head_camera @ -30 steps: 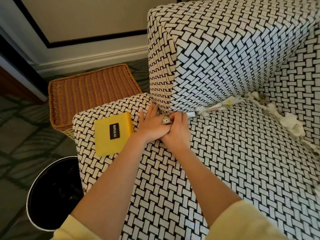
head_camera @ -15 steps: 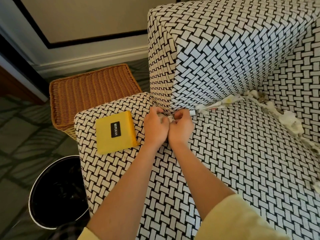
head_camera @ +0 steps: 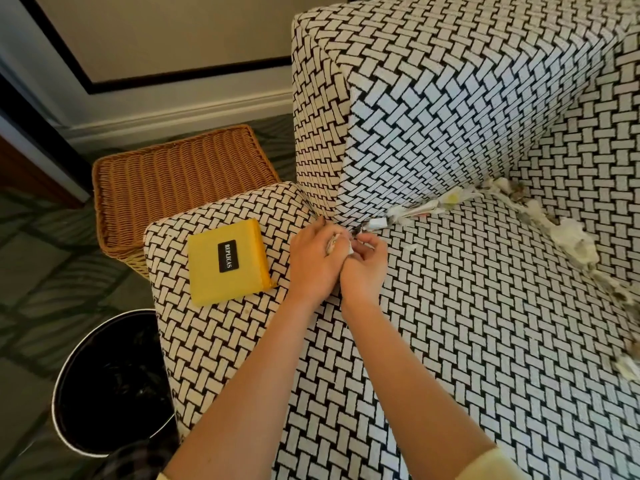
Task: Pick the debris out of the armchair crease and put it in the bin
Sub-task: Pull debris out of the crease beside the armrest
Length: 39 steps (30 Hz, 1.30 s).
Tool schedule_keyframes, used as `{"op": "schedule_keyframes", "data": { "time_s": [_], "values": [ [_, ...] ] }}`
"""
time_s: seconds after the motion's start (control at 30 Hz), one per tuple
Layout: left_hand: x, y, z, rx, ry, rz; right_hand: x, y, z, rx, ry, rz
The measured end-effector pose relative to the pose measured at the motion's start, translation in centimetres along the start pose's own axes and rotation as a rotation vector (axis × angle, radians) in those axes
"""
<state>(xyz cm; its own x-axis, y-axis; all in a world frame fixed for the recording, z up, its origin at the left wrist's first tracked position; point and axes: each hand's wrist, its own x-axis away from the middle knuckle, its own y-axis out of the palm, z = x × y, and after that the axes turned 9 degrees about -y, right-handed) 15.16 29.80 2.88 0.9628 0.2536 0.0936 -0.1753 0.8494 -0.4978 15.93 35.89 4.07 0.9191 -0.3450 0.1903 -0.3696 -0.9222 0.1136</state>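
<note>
Mid-frame, at the front end of the armchair (head_camera: 450, 323) crease, the left hand (head_camera: 313, 261) grips a crumpled scrap (head_camera: 333, 242); the right hand (head_camera: 363, 268) curls beside it, its hold unclear. More debris (head_camera: 426, 207) lines the crease toward upper right. The bin (head_camera: 57, 393) stands lower left.

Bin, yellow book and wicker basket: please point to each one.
bin (head_camera: 86, 393), head view, inner wall.
yellow book (head_camera: 225, 285), head view, bare cover.
wicker basket (head_camera: 180, 174), head view, woven top.

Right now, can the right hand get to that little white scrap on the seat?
Probably yes. The white scrap lies on the bare seat just beside the right hand, with nothing between them.
</note>
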Motion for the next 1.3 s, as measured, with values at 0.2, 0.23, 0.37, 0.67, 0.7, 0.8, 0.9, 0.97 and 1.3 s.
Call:
{"op": "schedule_keyframes", "data": {
  "time_s": [0.2,0.23,0.37,0.67,0.7,0.8,0.9,0.97,1.3],
  "values": [
    [0.3,0.2,0.1,-0.175,0.039,0.074,0.6,-0.6,0.6,-0.011,-0.022,-0.02],
    [0.3,0.4,-0.1,-0.246,0.045,0.073,0.4,-0.8,0.7,0.127,-0.095,0.01],
    [0.1,0.7,-0.7,-0.401,0.075,0.065,-0.9,-2.0,0.4,0.542,-0.359,0.021],
    [-0.8,0.7,-0.4,-0.438,0.032,0.17,-4.9,-1.6,-1.9,1.329,-0.277,-0.285],
    [-0.8,0.8,-0.4,-0.45,0.032,0.162,-5.1,-1.5,-2.0,1.366,-0.277,-0.298],
    [-0.6,0.9,-0.4,-0.496,0.07,0.151,-5.9,-1.3,-2.5,1.412,-0.261,-0.308],
    [-0.5,1.0,-0.3,-0.548,0.1,0.147,-6.8,-1.3,-2.9,1.408,-0.238,-0.303],
    [-0.3,1.3,-0.2,-0.634,0.107,0.139,-6.9,-1.1,-2.9,1.409,-0.236,-0.306],
    [0.1,1.4,-0.4,-0.769,0.171,0.086,-6.6,-1.5,-1.9,1.511,-0.417,-0.362]
  ]
}}
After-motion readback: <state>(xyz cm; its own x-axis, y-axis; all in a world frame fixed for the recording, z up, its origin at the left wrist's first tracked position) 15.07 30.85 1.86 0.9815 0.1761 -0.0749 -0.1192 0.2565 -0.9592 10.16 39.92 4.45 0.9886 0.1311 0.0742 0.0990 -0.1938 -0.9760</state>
